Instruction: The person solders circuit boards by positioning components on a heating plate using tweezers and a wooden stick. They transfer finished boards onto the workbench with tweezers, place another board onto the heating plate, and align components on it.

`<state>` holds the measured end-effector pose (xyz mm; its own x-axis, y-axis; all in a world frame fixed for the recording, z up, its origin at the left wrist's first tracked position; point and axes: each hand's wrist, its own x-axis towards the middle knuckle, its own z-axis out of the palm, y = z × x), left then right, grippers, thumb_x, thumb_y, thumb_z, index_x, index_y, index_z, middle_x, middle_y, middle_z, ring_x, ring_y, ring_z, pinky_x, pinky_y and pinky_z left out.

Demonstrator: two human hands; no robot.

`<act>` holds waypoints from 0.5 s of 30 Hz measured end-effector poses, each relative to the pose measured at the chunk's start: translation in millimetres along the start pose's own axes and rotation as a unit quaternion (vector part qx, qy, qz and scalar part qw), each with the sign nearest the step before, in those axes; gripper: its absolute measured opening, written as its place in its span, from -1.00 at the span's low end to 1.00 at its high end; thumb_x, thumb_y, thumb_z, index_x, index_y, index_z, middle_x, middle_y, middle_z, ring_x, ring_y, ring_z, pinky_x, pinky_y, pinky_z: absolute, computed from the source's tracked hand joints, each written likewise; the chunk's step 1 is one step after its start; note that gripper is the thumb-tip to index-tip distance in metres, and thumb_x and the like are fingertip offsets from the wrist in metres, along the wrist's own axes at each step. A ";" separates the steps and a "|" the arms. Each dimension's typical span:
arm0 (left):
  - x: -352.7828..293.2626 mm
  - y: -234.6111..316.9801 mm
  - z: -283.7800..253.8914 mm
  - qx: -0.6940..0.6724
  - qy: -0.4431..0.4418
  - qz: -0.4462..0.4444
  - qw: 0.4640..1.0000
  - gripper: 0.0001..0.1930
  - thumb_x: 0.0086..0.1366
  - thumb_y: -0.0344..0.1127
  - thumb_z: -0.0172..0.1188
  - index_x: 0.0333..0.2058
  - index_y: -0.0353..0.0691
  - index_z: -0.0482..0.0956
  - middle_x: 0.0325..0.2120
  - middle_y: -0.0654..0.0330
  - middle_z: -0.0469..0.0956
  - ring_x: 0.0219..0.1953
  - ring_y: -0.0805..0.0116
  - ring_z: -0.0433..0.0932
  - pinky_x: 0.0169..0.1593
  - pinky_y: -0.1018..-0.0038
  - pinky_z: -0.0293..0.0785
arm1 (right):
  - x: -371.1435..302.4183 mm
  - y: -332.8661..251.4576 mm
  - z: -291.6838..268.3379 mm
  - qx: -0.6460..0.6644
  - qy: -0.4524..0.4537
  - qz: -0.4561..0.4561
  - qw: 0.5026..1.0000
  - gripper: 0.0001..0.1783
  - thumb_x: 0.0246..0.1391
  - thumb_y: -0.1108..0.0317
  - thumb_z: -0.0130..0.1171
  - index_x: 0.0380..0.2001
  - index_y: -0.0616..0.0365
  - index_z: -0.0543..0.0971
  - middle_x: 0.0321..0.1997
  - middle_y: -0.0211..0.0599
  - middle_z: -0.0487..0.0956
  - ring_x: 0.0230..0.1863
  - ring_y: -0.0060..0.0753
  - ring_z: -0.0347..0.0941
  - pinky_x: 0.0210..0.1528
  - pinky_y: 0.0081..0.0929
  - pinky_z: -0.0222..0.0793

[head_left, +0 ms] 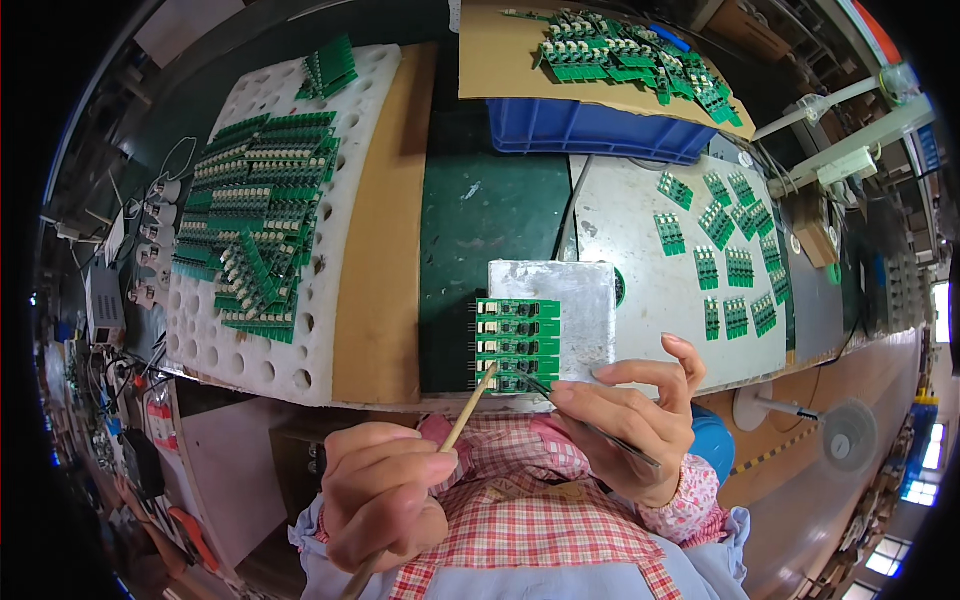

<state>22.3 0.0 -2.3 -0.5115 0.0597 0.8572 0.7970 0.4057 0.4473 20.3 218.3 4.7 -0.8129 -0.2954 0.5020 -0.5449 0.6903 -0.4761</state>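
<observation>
A green circuit board panel [520,343], made of several joined strips with small white and black parts, lies on a silvery metal plate [588,310] at the bench's near edge. My left hand [385,490] is closed round a thin wooden stick [466,412], its tip on or just above the panel's lower strips. Between the thumb and fingers of my right hand [640,425] is a pair of dark tweezers [612,438]. Their tips reach the panel's lower right part; whether they grip anything there is too small to tell.
On the left, a white foam board [350,190] with holes carries many stacked green boards [255,215]. Separate small boards [739,266] lie on a grey sheet [640,300] at right. Behind, a blue crate [600,130] supports cardboard [490,60] with piled boards [640,60].
</observation>
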 end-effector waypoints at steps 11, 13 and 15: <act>2.4 -10.7 7.5 -0.044 -0.048 -0.043 0.997 -0.84 0.20 -0.51 0.04 -0.22 -0.34 0.40 -0.42 0.02 0.60 -0.50 0.24 0.56 -0.33 0.34 0.56 | 2.2 -3.5 -1.6 -0.025 0.020 -0.007 0.999 -0.56 -0.35 0.31 0.50 -0.26 -0.12 0.64 -0.37 -0.69 0.60 -0.25 -0.54 0.43 0.24 -0.22 -0.01; 6.8 -14.3 8.3 -0.053 -0.078 -0.059 0.994 -0.86 0.33 -0.40 0.00 -0.20 -0.34 0.41 -0.38 0.01 0.60 -0.45 0.23 0.59 -0.29 0.33 0.57 | 2.1 -5.0 -4.7 -0.034 0.016 0.005 0.999 -0.57 -0.32 0.31 0.48 -0.24 -0.12 0.63 -0.38 -0.65 0.60 -0.26 -0.52 0.43 0.25 -0.21 -0.01; 9.6 -15.8 7.4 -0.051 -0.094 -0.057 0.993 -0.86 0.33 -0.40 0.00 -0.19 -0.33 0.40 -0.37 0.02 0.60 -0.41 0.22 0.59 -0.28 0.34 0.57 | 1.1 -6.1 -7.4 -0.036 0.011 0.010 0.999 -0.56 -0.31 0.33 0.47 -0.23 -0.14 0.63 -0.38 -0.65 0.60 -0.25 -0.52 0.43 0.25 -0.19 -0.01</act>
<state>2.4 0.9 -3.1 -0.6428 0.1912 0.7418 0.7545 0.3255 0.5699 24.2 218.7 13.5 -0.8183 -0.2671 0.5090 -0.5119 0.7414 -0.4339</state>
